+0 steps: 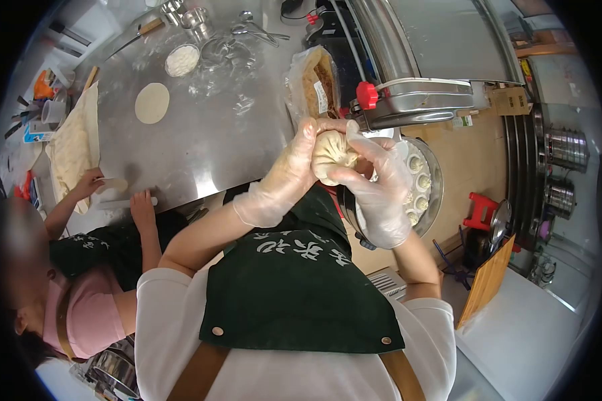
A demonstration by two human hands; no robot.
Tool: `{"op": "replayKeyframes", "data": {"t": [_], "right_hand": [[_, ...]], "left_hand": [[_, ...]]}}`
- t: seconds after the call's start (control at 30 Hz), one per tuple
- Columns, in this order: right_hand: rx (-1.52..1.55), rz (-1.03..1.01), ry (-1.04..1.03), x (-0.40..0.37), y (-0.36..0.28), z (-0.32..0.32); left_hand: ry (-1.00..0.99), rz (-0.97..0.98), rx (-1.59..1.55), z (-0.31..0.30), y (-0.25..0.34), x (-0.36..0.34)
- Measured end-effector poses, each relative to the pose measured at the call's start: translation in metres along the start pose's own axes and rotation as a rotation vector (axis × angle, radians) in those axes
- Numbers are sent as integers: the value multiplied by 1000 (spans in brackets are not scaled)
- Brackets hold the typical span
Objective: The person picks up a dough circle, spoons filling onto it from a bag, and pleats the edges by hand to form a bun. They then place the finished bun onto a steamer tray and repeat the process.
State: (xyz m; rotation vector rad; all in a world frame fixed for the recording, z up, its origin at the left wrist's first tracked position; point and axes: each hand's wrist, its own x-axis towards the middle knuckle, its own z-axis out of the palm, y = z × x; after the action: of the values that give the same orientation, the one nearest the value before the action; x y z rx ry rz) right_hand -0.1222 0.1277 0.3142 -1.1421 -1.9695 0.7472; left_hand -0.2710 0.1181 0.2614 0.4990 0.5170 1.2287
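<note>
Clear-plastic-gloved left hand point(293, 162), grip cupped around, and clear-plastic-gloved right hand point(382, 175), grip pinching, a round, pleated, cream-coloured dough bun point(330, 158).

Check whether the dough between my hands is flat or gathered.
Gathered: the dough shows folds converging toward your right hand; whether sealed, can't tell.

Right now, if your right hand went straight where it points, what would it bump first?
The pleated bun, which the right hand is touching. Beyond it, probably the left hand, though depth is unclear.
</note>
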Motion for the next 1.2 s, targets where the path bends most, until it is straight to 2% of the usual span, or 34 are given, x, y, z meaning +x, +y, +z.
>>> {"op": "replayKeyframes", "data": {"t": [0.03,0.1,0.17,0.2,0.27,0.37,0.4,0.5,0.53,0.63,0.67,0.7,0.73,0.8,0.87,0.9,0.97,1.0,1.03,1.1,1.13,1.17,1.2], "right_hand": [[0,36,13,-3,-3,3],[7,104,44,-4,-11,6],[-94,-177,-13,2,-2,-4],[-149,-315,-45,4,4,-11],[-173,-373,-219,9,7,-28],[-187,-436,-438,12,11,-43],[-219,-469,-507,19,4,-49],[26,-496,-488,21,11,-55],[165,-488,-445,18,18,-55],[184,-532,-563,8,39,-59],[183,-538,-535,3,42,-60],[183,-548,-505,0,47,-61],[183,-559,-475,-1,50,-63],[212,-286,-358,-13,43,-63],[221,12,-237,-30,31,-58],[214,66,-210,-37,28,-54],[200,170,-148,-46,23,-49],[141,-66,-128,-45,27,-48],[157,-210,-129,-43,32,-46],[162,-493,-124,-40,39,-46],[93,-606,-193,-33,29,-55],[207,-629,-292,-35,44,-47],[164,-640,-286,-35,49,-46]], "left_hand": [[3,110,8,3,-3,-1],[-15,99,36,5,1,-6],[-21,79,93,9,4,-6],[-89,12,149,8,9,-4],[-216,-121,256,4,24,1],[-283,-593,213,12,52,4],[-357,-605,197,9,47,7],[-115,-601,49,23,34,-2],[-138,-604,70,22,30,-2],[-192,-627,96,21,9,-6],[-205,-622,101,23,8,-7],[-217,-615,110,26,7,-7],[-190,-454,167,27,1,-8],[-133,-132,276,28,-22,-13],[17,63,238,33,-50,-15],[93,155,218,39,-56,-19],[120,157,251,48,-54,-31],[111,157,246,50,-52,-33],[93,159,239,50,-50,-32],[-19,-3,194,36,-47,-30],[-27,-188,124,33,-39,-32],[-34,-375,59,30,-33,-32],[-14,-391,7,20,-39,-29]]}}
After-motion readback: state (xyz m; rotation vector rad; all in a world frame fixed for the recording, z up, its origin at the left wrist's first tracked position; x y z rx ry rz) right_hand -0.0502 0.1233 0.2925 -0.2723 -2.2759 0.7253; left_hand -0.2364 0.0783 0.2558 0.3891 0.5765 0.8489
